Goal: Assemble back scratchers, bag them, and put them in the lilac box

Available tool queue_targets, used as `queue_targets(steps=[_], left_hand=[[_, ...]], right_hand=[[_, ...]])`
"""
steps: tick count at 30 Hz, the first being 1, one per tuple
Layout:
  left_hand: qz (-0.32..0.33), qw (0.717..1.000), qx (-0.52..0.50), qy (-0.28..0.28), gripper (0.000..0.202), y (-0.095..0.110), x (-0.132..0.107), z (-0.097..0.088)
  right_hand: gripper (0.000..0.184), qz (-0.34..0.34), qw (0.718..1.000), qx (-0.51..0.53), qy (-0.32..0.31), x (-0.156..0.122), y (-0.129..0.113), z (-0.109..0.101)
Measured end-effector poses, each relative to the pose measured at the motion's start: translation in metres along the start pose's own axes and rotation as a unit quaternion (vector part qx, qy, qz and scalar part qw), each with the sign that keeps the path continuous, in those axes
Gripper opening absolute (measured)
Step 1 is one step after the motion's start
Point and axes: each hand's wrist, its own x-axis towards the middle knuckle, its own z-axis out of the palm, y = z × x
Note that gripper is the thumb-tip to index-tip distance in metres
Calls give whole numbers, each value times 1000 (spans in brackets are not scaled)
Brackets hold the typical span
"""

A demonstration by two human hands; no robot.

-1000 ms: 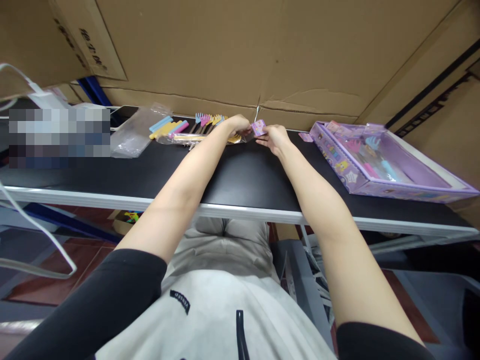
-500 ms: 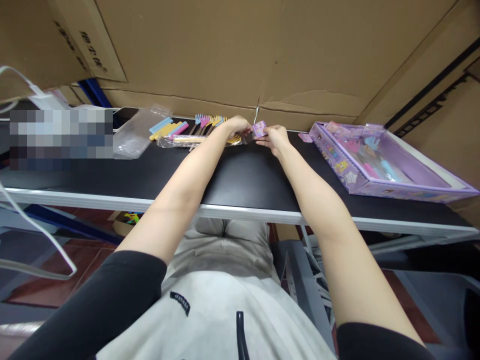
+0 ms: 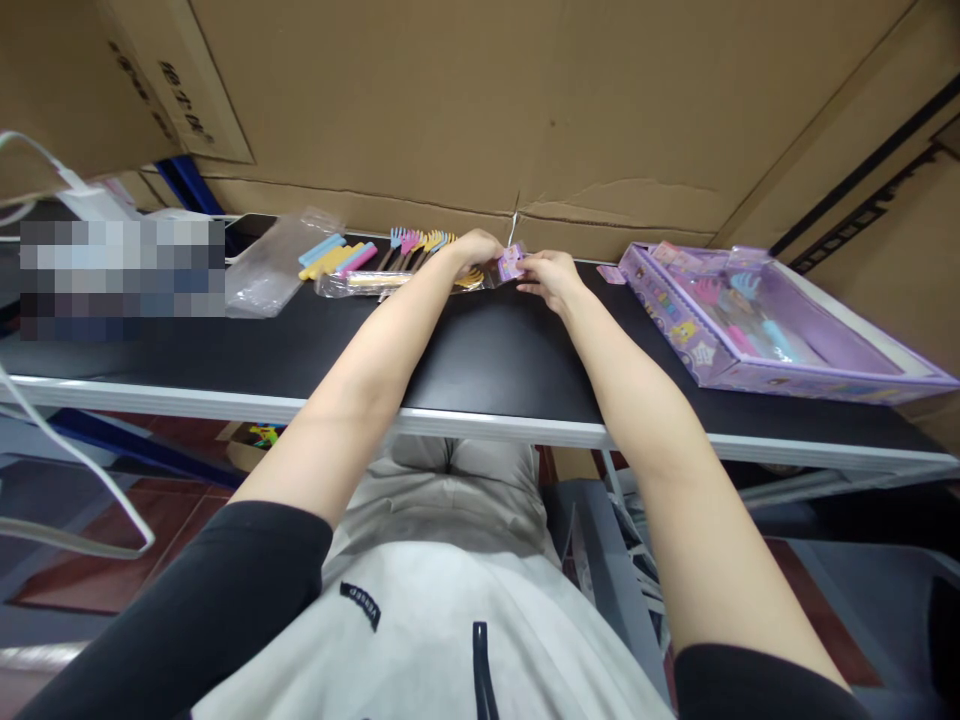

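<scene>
My right hand (image 3: 553,278) pinches a small purple printed card (image 3: 511,263) between thumb and fingers. My left hand (image 3: 480,246) is closed at the right end of a clear plastic sleeve (image 3: 330,285), against the card's left edge. Inside the sleeve lies a yellow back scratcher (image 3: 375,281), its claw end pointing right beneath my left wrist. Whether the card's edge is inside the sleeve I cannot tell. Behind my left forearm lie several back scratchers (image 3: 409,243) with blue, pink and yellow claws. Their coloured handles (image 3: 337,258) stick out on the left.
A purple display box (image 3: 697,360) at the right holds bagged back scratchers. Another purple card (image 3: 611,274) lies beside it. Empty clear sleeves (image 3: 266,275) lie on the black table (image 3: 495,350) at the left. Cardboard walls (image 3: 465,110) stand close behind.
The card has moved slightly left and down, up to the sleeve's end at my left hand. My right fingers now grip it by its right edge. My left hand has hardly moved.
</scene>
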Motion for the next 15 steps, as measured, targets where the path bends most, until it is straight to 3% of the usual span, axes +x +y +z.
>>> queue_targets(steps=[6,15], left_hand=[[12,1000,9,-10,29,2,-4,0],[17,1000,6,-4,33,4,-7,-2]], right_hand=[[33,6,1000,-15,-17,-3,-2,1],[25,18,1000,-16,-13,-5,-5,3]])
